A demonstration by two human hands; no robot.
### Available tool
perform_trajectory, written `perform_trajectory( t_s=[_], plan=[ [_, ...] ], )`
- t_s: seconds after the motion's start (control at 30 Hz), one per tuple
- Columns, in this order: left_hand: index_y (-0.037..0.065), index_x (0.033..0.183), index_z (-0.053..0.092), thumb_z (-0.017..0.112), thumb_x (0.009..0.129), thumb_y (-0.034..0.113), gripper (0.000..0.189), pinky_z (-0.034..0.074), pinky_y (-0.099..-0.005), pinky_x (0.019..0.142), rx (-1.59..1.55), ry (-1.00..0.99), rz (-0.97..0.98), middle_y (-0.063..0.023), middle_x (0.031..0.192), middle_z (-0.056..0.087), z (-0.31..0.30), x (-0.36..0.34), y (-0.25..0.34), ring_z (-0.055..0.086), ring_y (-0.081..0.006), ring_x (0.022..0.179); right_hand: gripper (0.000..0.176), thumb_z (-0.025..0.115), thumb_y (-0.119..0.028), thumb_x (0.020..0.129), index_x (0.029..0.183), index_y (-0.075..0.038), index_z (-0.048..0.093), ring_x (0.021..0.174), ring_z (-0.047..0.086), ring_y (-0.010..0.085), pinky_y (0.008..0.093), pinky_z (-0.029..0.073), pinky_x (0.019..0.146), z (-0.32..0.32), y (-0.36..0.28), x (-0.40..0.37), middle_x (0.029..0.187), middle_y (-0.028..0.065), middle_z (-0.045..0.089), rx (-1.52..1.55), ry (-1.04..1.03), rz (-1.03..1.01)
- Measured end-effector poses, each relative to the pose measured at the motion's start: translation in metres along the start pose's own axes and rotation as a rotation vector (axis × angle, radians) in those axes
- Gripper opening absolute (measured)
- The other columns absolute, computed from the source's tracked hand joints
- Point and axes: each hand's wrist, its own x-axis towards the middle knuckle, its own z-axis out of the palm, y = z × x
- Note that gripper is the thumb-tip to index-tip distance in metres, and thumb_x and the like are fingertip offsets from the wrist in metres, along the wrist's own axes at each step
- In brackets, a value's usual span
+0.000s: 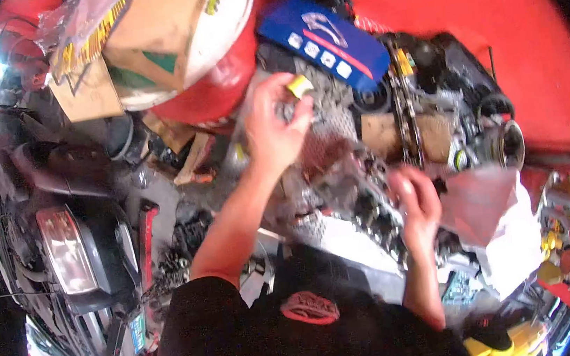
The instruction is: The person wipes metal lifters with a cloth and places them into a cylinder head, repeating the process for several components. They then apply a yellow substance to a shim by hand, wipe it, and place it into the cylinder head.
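Note:
My left hand [279, 124] is raised over the cluttered bench, its thumb and fingers closed around a small yellow-and-white object [300, 87]. Lower and to the right, my right hand [417, 199] is blurred, with its fingers curled; whether anything lies between them is not clear. Just left of that hand are dark and shiny metal engine parts [376, 218]. A crumpled reddish sheet with white paper [489, 211] lies to its right. Beyond my left hand is a blue box [326, 41] with white icons.
A red drum [218, 87] with a white lid carries cardboard [151, 24] at the upper left. A vehicle headlight [67, 250] is at the left. A long metal shaft [405, 108] lies across brown cardboard, near a round metal pipe end [509, 144].

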Motion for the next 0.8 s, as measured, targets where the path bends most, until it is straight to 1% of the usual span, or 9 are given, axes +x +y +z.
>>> perform_trajectory(
  t_s=[0.07, 0.13, 0.27, 0.43, 0.53, 0.67, 0.7, 0.73, 0.8],
  plan=[
    [0.0, 0.119, 0.05, 0.065, 0.081, -0.013, 0.043, 0.05, -0.0273, 0.084, -0.183, -0.021, 0.01, -0.0107, 0.111, 0.06, 0.018, -0.067, 0.026, 0.06, -0.0155, 0.099, 0.033, 0.059, -0.011, 0.096, 0.126, 0.001, 0.055, 0.086, 0.061, 0.0128, 0.0263, 0.05, 0.077, 0.029, -0.012, -0.011, 0.105, 0.0076, 0.066, 0.21, -0.087, -0.08],
    [0.001, 0.117, 0.051, 0.07, 0.079, -0.009, 0.044, 0.051, -0.029, 0.085, -0.452, 0.004, -0.08, -0.0103, 0.112, 0.06, 0.031, -0.124, 0.06, 0.062, -0.016, 0.101, 0.04, 0.062, -0.004, 0.093, 0.13, 0.002, 0.051, 0.101, 0.061, 0.0144, 0.0273, 0.051, 0.087, 0.026, -0.009, -0.028, 0.111, 0.0096, 0.063, 0.269, -0.217, -0.102],
    [0.001, 0.117, 0.046, 0.067, 0.08, -0.013, 0.045, 0.049, -0.034, 0.094, -0.303, 0.029, -0.024, -0.0133, 0.115, 0.06, 0.036, -0.222, 0.101, 0.061, -0.0218, 0.109, 0.041, 0.068, 0.004, 0.085, 0.124, 0.003, 0.056, 0.09, 0.059, 0.0101, 0.0252, 0.05, 0.082, -0.016, 0.01, -0.08, 0.113, 0.0084, 0.058, 0.319, -0.418, -0.235],
    [0.003, 0.116, 0.042, 0.062, 0.091, -0.001, 0.032, 0.042, -0.0383, 0.104, -0.716, 0.027, -0.104, -0.0187, 0.13, 0.054, 0.063, -0.318, 0.157, 0.054, -0.0251, 0.121, 0.042, 0.072, 0.009, 0.079, 0.118, 0.003, 0.06, 0.084, 0.055, 0.0075, 0.0223, 0.048, 0.078, -0.085, 0.018, -0.145, 0.115, 0.0064, 0.054, 0.38, -0.531, -0.34],
    [0.003, 0.117, 0.042, 0.062, 0.091, -0.001, 0.033, 0.043, -0.0383, 0.103, -0.568, 0.018, 0.001, -0.02, 0.129, 0.054, 0.075, -0.358, 0.174, 0.053, -0.0263, 0.122, 0.04, 0.074, 0.009, 0.075, 0.113, 0.002, 0.063, 0.079, 0.051, 0.0055, 0.0207, 0.046, 0.073, -0.12, 0.023, -0.176, 0.109, 0.0036, 0.055, 0.353, -0.527, -0.293],
    [0.007, 0.123, 0.056, 0.066, 0.08, -0.005, 0.046, 0.046, -0.0371, 0.097, 0.055, -0.123, 0.057, -0.0152, 0.124, 0.058, 0.042, -0.381, 0.231, 0.06, -0.028, 0.107, 0.041, 0.072, 0.008, 0.071, 0.111, 0.001, 0.064, 0.079, 0.051, 0.0069, 0.0219, 0.046, 0.073, -0.165, 0.02, -0.198, 0.106, 0.0026, 0.059, 0.138, -0.557, -0.324],
    [0.008, 0.121, 0.062, 0.064, 0.077, -0.004, 0.046, 0.046, -0.0382, 0.092, 0.15, -0.212, 0.117, -0.0137, 0.109, 0.064, 0.027, -0.379, 0.249, 0.06, -0.0311, 0.099, 0.042, 0.07, 0.011, 0.071, 0.112, 0.002, 0.063, 0.081, 0.051, 0.0074, 0.0228, 0.046, 0.075, -0.175, 0.015, -0.201, 0.109, 0.0029, 0.059, 0.038, -0.579, -0.393],
    [0.006, 0.12, 0.062, 0.062, 0.081, -0.006, 0.041, 0.047, -0.0356, 0.093, 0.26, -0.349, 0.233, -0.0129, 0.107, 0.067, 0.018, -0.374, 0.262, 0.064, -0.0271, 0.101, 0.044, 0.069, 0.013, 0.072, 0.113, 0.002, 0.063, 0.083, 0.051, 0.0079, 0.0238, 0.047, 0.078, -0.183, 0.01, -0.205, 0.111, 0.0032, 0.059, -0.062, -0.599, -0.46],
    [0.008, 0.118, 0.064, 0.063, 0.081, -0.001, 0.038, 0.048, -0.039, 0.088, 0.482, -0.608, 0.265, -0.0116, 0.104, 0.067, 0.008, -0.365, 0.277, 0.062, -0.0308, 0.095, 0.041, 0.069, 0.008, 0.068, 0.108, 0.002, 0.064, 0.08, 0.052, 0.0106, 0.0246, 0.046, 0.074, -0.194, 0.001, -0.212, 0.11, 0.006, 0.061, -0.134, -0.67, -0.525]
  ],
)
